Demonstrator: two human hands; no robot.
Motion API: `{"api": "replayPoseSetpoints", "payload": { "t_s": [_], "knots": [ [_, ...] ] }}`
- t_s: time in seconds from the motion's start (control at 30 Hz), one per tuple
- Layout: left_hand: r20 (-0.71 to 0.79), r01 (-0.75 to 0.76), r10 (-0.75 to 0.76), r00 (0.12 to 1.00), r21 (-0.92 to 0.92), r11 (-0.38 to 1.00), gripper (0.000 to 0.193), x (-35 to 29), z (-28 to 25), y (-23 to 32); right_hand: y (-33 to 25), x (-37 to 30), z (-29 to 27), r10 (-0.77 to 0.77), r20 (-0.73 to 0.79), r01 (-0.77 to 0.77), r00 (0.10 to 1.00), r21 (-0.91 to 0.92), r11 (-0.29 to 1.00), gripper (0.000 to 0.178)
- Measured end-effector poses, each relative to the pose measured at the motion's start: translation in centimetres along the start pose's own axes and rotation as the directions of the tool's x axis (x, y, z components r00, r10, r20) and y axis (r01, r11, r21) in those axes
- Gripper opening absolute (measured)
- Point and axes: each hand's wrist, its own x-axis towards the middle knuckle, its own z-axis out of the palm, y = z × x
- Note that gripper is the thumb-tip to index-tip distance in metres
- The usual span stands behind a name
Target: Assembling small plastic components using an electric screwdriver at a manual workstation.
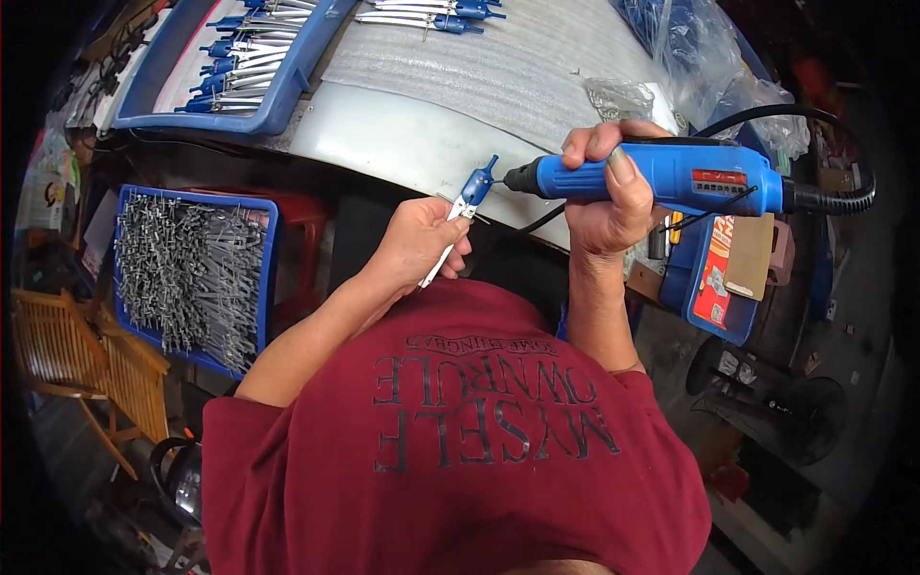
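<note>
My left hand (pixel 422 238) is closed around a slim white part with a blue head (pixel 473 186), held at a tilt just off the table's near edge. A thin metal pin sticks out crosswise near the joint of blue and white. My right hand (pixel 613 196) grips a blue electric screwdriver (pixel 695 163) lying level, its black nose pointing left. The thin bit reaches the side of the blue head; whether it sits in a screw is too small to tell. A black cable leaves the tool's rear and loops back behind it.
A blue tray (pixel 278 113) at the far left holds several similar blue-and-white parts; more lie on the foam-covered white table (pixel 374 125). Left of me stands a blue crate (pixel 270 278) of thin metal pieces. Plastic bags (pixel 709 57), a blue bin (pixel 738 331) and a fan (pixel 815 422) are at right.
</note>
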Motion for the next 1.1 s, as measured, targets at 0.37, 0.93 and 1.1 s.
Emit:
{"api": "replayPoseSetpoints", "payload": {
  "t_s": [0.37,0.93,1.1],
  "knots": [
    [0.002,-0.034,0.034,0.999,-0.006,0.999,0.010,0.1,0.0,-0.3,0.3,0.1,0.3,-0.023,0.047,0.025,0.999,-0.034,0.999,0.032],
    [0.003,-0.021,0.021,1.000,0.026,0.999,0.012,0.0,0.0,-0.1,0.2,-0.1,2.0,0.018,0.102,-0.007,0.995,-0.111,0.994,0.035],
    [0.013,-0.015,0.015,1.000,0.014,1.000,0.013,0.0,0.0,0.0,0.3,-0.2,2.4,0.023,0.165,0.025,0.986,-0.281,0.959,0.031]
  ]
}}
